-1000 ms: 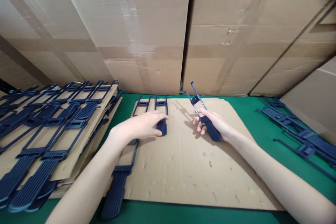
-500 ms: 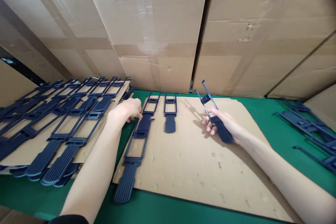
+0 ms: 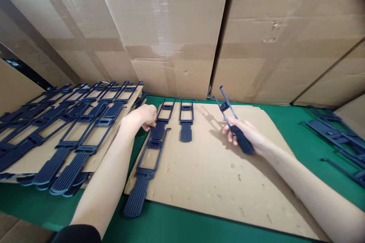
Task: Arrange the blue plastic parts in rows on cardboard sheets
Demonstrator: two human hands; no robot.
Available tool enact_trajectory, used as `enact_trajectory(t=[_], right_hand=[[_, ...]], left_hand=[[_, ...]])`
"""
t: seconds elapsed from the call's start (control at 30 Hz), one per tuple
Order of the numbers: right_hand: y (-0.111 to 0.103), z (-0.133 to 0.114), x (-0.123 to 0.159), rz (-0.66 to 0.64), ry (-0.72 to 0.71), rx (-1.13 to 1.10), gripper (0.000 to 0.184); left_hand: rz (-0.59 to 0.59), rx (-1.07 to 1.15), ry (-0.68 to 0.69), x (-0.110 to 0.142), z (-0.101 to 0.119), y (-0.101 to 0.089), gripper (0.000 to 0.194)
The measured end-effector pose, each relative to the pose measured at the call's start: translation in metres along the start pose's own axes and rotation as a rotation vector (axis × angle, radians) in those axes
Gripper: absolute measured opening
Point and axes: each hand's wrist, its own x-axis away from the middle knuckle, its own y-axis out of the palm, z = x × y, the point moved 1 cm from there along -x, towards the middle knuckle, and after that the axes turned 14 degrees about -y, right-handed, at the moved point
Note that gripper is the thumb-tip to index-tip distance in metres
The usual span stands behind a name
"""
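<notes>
The right hand (image 3: 247, 133) holds a dark blue plastic handle part (image 3: 238, 131) lifted clear of the cardboard sheet (image 3: 216, 174), its fingers (image 3: 231, 136) wrapped round the ribbed grip while the two thin prongs point up and away toward the cardboard boxes (image 3: 171, 26). The left hand (image 3: 141, 117) rests at the sheet's far left edge, fingers curled together on the ribbed end of a laid part (image 3: 158, 131); whether it pinches it I cannot tell. Just beside that lies another short part (image 3: 186, 121), and a longer part (image 3: 144, 171) runs down the left edge, its grip overhanging onto the green tabletop (image 3: 176, 228). The middle and right of the sheet lie bare. Left of it, a stack of parts on cardboard (image 3: 65, 136) crowds close; more parts (image 3: 336, 136) lie at the far right.
</notes>
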Motion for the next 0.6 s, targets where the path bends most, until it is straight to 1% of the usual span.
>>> enact_trajectory(t=[0.07,0.17,0.23,0.3,0.33,0.4,0.47,0.53,0.6], right_hand=[[0.006,-0.004,0.005,-0.013,-0.027,0.071,0.047],[0.018,-0.011,0.017,-0.054,-0.066,0.125,0.063],[0.026,-0.016,0.025,-0.083,-0.077,0.145,0.060],[0.032,-0.018,0.031,-0.134,-0.115,0.174,0.050],[0.035,-0.019,0.034,-0.164,-0.143,0.197,0.045],[0.038,-0.018,0.037,-0.204,-0.203,0.242,0.040],[0.041,-0.017,0.039,-0.230,-0.230,0.241,0.039],[0.044,-0.016,0.041,-0.278,-0.206,0.167,0.040],[0.047,-0.017,0.044,-0.331,-0.163,0.080,0.040]], left_hand=[[0.011,-0.013,0.001,0.000,-0.001,-0.001,0.014],[0.080,-0.043,0.032,0.002,-0.002,-0.004,0.013],[0.152,-0.060,0.081,0.008,-0.001,-0.006,0.012],[0.206,-0.017,0.197,0.017,0.005,-0.007,0.016],[0.208,0.042,0.273,0.023,0.009,-0.007,0.020],[0.149,0.231,0.422,0.035,0.019,-0.006,0.029],[0.036,0.409,0.513,0.045,0.028,-0.003,0.036],[-0.064,0.495,0.574,0.049,0.034,0.001,0.037],[-0.128,0.499,0.621,0.049,0.037,0.005,0.033]])
